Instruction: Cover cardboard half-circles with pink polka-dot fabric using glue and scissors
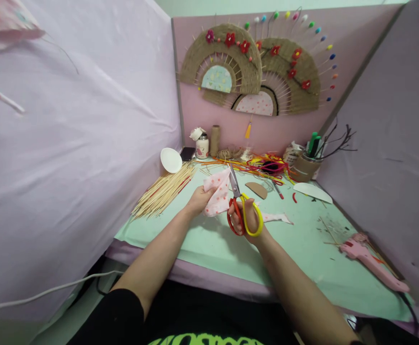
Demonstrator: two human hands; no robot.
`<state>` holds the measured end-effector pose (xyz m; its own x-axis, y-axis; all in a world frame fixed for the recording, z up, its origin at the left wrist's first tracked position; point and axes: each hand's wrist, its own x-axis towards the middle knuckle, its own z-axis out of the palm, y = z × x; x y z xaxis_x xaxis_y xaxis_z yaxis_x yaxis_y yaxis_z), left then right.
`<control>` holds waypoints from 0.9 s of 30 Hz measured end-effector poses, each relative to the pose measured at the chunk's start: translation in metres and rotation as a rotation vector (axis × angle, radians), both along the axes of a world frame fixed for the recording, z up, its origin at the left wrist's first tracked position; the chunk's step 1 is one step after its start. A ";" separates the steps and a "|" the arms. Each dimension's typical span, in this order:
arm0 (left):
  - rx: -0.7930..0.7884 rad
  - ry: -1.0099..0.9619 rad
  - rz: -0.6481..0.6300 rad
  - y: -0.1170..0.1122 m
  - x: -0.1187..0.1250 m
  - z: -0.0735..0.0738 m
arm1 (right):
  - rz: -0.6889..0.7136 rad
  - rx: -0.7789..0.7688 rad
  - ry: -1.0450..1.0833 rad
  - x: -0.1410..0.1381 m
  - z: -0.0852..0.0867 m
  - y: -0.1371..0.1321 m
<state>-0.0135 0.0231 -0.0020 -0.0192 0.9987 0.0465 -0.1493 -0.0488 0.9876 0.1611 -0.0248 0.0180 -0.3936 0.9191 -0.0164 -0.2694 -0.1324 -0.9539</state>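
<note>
My left hand (198,200) grips a piece of pink fabric (217,194) with red dots, held up above the mint-green table cover. In my right hand (249,218) is a pair of scissors (235,184) with one red and one yellow handle loop. The blades point up and away from me, along the right edge of the fabric; whether they bite into it I cannot tell. A cut-off fabric strip (277,218) lies on the table just right of my right hand. Behind it rests a brown half-round card (256,189).
Thin wooden sticks (166,189) lie at left beside a white bowl (171,160). Colored cords (263,165) tangle along the back. At right are a pink glue gun (373,263), a white half-round piece (312,192) and a pen holder (305,167). Woven fans (224,57) hang on the back wall.
</note>
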 end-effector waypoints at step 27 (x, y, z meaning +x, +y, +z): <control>-0.162 -0.449 -0.045 -0.002 -0.001 0.014 | -0.417 0.258 -1.615 0.078 -0.014 0.059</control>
<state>-0.0143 0.0215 0.0123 0.0421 0.9927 -0.1131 -0.5616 0.1171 0.8190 0.2394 0.0344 0.0038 0.1274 0.9915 0.0251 0.9603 -0.1170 -0.2532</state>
